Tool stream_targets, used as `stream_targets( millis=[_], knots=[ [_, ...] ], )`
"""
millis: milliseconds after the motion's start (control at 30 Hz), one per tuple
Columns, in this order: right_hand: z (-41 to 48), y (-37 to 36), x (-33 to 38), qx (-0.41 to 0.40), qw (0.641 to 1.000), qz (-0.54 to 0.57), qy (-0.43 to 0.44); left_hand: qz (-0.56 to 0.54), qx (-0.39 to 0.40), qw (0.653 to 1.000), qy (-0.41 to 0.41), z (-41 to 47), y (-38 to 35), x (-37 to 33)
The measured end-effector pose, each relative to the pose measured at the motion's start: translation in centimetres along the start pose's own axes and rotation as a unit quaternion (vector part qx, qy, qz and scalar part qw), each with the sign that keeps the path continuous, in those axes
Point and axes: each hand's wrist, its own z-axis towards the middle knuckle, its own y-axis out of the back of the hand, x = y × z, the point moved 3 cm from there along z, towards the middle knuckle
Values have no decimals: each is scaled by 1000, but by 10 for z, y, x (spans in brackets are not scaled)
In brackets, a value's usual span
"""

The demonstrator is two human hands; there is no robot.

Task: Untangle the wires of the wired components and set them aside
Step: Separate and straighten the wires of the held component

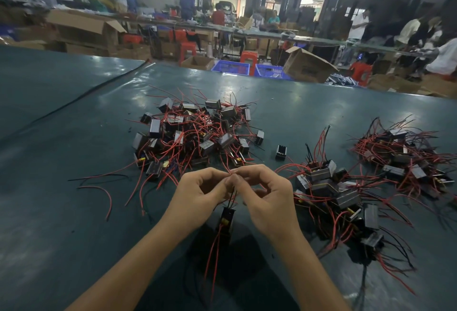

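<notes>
My left hand (197,194) and my right hand (267,199) meet above the table, and both pinch the thin black and red wires of one small black component (225,219). That component hangs just below my fingers, with red wires trailing down from it. A big tangled pile of the same box-shaped components (195,132) with red and black wires lies just beyond my hands. To the right lies a second heap of components (331,194), and a third heap (405,160) sits at the far right.
The work surface is a dark green table cover (74,211). One lone component (281,152) stands between the piles. Loose red wires (103,192) lie to the left. Cardboard boxes (306,66), blue crates (232,67) and several people at benches fill the background.
</notes>
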Motion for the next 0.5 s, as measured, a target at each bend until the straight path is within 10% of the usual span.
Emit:
stream_targets(
  millis=[300,500],
  knots=[
    [3,7,-14,-65,968,171,-169,-37,-10,996,83,1,2,8],
    [1,4,-9,16,983,124,-133,-16,12,998,51,1,2,6]
  ],
)
